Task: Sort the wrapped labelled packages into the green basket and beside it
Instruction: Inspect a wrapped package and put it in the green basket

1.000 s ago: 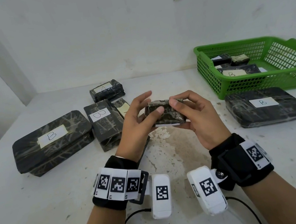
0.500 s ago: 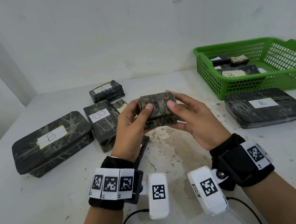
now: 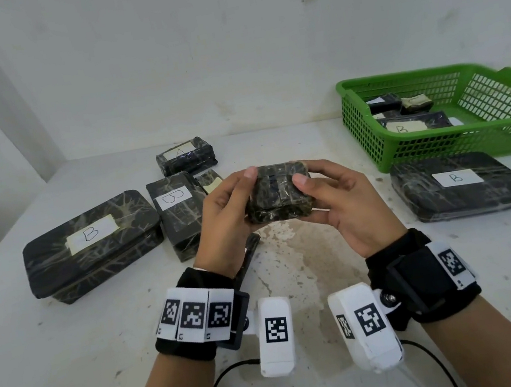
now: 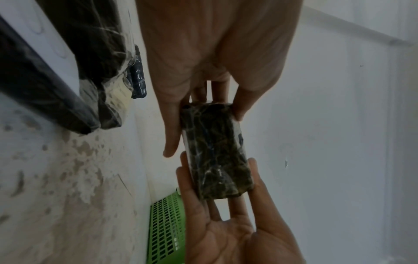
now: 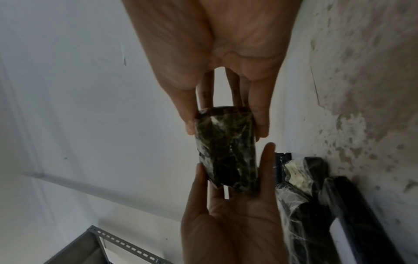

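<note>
A bare whitish wall backs a pale, stained tabletop (image 3: 75, 372), and above its middle the small wrapped package (image 3: 276, 195) is held clear of the surface between both hands. The left hand (image 3: 224, 218) pinches its left end, thumb on the top face and fingers curled underneath; the right hand (image 3: 343, 209) grips the other end the same way, thumb tip on top. In the left wrist view the package (image 4: 214, 151) spans from the fingertips of one hand to those of the other, and no label shows on the face turned up, so it probably has to be rolled over to read its letter. It looks light, since fingertips alone carry it, and fairly stiff, as it bridges the gap without sagging; the glossy, crinkled film is likely slick, so a hold across the short ends or flat faces should be safer than on the rounded edges. Beyond the right fingers the green basket (image 3: 501, 107) holds several packages, with a large B-labelled package (image 3: 460, 184) lying just in front of it; past the left fingers lie more labelled packages, including a big B box (image 3: 91, 246).
</note>
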